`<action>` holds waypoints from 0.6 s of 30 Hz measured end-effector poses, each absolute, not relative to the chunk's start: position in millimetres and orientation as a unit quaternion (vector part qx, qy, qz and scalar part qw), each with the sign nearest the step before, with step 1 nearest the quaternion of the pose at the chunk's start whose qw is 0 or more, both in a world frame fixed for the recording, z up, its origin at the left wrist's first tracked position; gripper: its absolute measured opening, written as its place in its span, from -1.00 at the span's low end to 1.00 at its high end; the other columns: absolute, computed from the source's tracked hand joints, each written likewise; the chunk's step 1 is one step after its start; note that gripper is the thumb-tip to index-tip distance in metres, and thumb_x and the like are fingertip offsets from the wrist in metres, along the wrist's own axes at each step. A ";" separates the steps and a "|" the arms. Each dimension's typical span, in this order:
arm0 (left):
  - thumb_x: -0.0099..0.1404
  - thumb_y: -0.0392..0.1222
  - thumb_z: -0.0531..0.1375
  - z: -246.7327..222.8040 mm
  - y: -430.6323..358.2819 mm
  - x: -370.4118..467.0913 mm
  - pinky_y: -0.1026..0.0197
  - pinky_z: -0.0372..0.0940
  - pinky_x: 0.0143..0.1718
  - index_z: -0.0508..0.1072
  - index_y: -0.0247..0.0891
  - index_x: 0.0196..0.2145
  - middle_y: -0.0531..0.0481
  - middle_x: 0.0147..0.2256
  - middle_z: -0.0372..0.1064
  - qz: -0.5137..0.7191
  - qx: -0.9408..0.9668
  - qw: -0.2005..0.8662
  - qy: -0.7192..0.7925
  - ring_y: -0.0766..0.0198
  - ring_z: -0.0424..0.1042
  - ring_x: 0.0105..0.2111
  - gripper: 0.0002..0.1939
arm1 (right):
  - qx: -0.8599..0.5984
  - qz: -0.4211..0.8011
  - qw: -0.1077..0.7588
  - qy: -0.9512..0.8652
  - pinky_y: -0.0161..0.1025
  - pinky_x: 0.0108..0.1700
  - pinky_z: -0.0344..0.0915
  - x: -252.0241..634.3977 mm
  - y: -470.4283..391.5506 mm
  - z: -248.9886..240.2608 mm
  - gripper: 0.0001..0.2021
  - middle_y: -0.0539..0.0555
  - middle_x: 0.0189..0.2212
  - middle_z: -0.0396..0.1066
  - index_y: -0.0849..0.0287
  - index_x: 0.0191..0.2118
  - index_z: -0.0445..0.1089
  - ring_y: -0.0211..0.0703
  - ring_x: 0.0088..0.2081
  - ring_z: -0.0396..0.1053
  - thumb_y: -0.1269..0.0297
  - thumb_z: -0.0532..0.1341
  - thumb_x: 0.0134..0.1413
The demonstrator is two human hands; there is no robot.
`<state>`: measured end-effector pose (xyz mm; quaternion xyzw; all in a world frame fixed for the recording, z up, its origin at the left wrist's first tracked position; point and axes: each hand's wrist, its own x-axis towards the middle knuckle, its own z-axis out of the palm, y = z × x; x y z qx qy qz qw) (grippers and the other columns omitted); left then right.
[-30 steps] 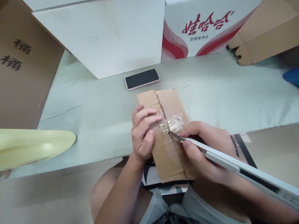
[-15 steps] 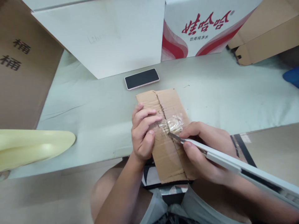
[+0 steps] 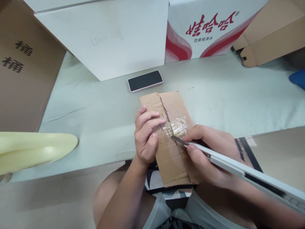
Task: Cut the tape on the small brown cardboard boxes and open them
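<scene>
- Holding the box (image 3: 170, 165): left hand (image 3: 146, 140), fingers curled over its left edge and onto the taped face; underside of grip hidden.
- Right hand (image 3: 209, 152): closed round the knife (image 3: 226, 163), at the right side of the box; thumb and forefinger near the blade.
- Box position: between the two hands, overlapping the near edge of the table (image 3: 107, 127), above the lap. Cannot tell what supports it.
- Blade tip: at the centre seam of the box, by the lower edge of the crinkled clear tape (image 3: 179, 126). Depth of contact, if any, cannot be told. Handle slants off to the lower right.
- Phone (image 3: 145, 81): flat on the table, just beyond the box, dark screen up.
- White carton (image 3: 114, 38): beyond the box, to its left.
- Red-and-white carton (image 3: 202, 47): beyond the box, to its right.
- Yellow object (image 3: 40, 148): well left of the box, partly out of view.
</scene>
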<state>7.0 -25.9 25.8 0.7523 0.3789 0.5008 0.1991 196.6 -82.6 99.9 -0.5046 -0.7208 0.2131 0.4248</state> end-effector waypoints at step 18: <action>0.47 -0.12 0.02 26.0 -24.2 8.3 -0.18 0.11 0.50 0.56 -0.13 -0.02 -0.02 0.04 0.50 0.520 0.745 0.213 0.359 0.07 0.42 0.19 -0.67 | -0.508 0.191 0.387 -0.746 -0.37 -0.52 0.28 198.1 -78.9 111.8 -0.90 -0.06 -0.50 0.49 0.09 -0.27 0.34 -0.34 -0.56 0.40 0.43 0.14 0.22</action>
